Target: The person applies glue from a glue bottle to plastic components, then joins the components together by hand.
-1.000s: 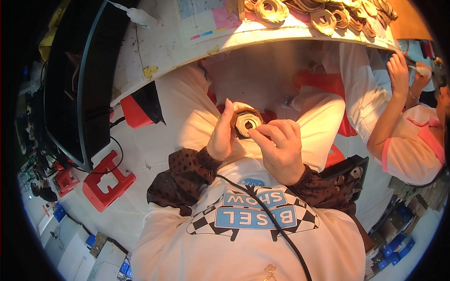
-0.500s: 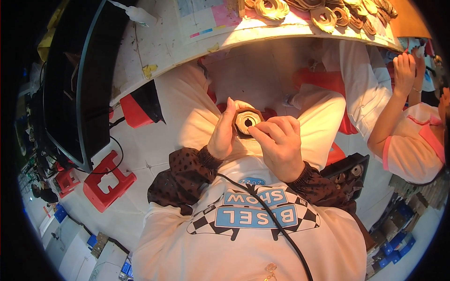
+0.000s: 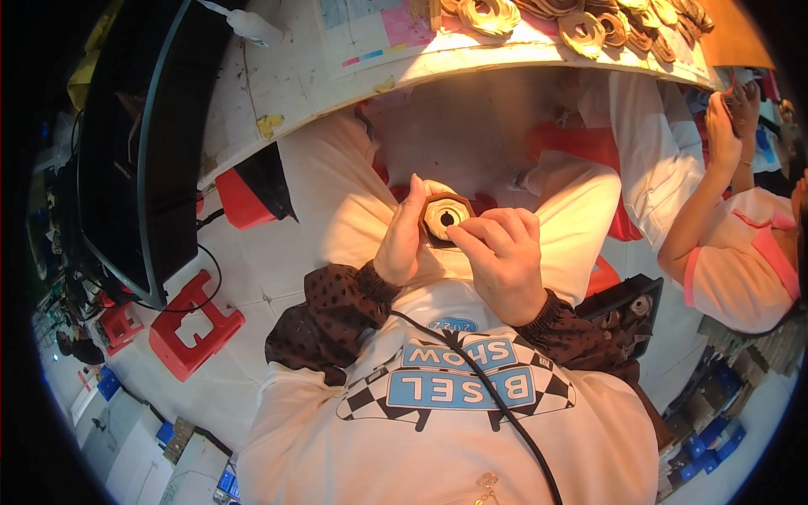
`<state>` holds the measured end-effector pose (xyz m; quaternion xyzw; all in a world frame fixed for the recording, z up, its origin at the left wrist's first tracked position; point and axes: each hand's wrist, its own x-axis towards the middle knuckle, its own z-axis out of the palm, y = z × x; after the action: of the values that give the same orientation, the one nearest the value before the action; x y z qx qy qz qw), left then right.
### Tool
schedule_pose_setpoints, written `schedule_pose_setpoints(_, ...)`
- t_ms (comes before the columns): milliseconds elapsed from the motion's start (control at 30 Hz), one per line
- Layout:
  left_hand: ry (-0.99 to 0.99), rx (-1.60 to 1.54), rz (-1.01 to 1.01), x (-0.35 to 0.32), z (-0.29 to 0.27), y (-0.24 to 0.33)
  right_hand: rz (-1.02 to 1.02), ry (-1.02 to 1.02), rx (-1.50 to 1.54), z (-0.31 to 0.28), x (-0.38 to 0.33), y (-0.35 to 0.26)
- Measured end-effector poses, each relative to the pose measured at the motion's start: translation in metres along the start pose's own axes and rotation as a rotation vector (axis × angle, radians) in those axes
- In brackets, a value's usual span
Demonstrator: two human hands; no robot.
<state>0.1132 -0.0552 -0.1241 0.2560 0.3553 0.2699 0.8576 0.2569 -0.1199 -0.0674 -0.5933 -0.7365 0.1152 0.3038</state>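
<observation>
A small ring-shaped coil (image 3: pixel 444 217), tan with a dark rim and a round hole in its middle, is held over my lap between both hands. My left hand (image 3: pixel 402 240) cups its left side with the fingers upright. My right hand (image 3: pixel 501 257) pinches its right and lower edge with thumb and fingers. Both forearms wear dark dotted sleeves over a white apron with a blue and chequered print.
A white workbench (image 3: pixel 278 84) curves across the top, carrying several tan ring-shaped coils (image 3: pixel 581 25) and a paper sheet. A black monitor (image 3: pixel 135 143) stands at the left, red plastic stools (image 3: pixel 194 324) below it. Another person's arm (image 3: pixel 715 160) works at the right.
My hands and the coil stay almost still over my lap. The other person's hand at the right has risen and shifted slightly.
</observation>
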Motion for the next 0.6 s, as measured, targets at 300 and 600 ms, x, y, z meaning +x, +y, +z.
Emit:
schedule_pose_setpoints(300, -0.003, 0.011, -0.004, 0.0013, -0.0011, -0.0011, 0.011, 0.006, -0.005, 0.0022, -0.0005, 0.0017)
schedule_pose_setpoints(600, 0.002, 0.028, -0.001, 0.0006, 0.0015, 0.0004, 0.008, 0.002, -0.011, 0.002, -0.0017, 0.0014)
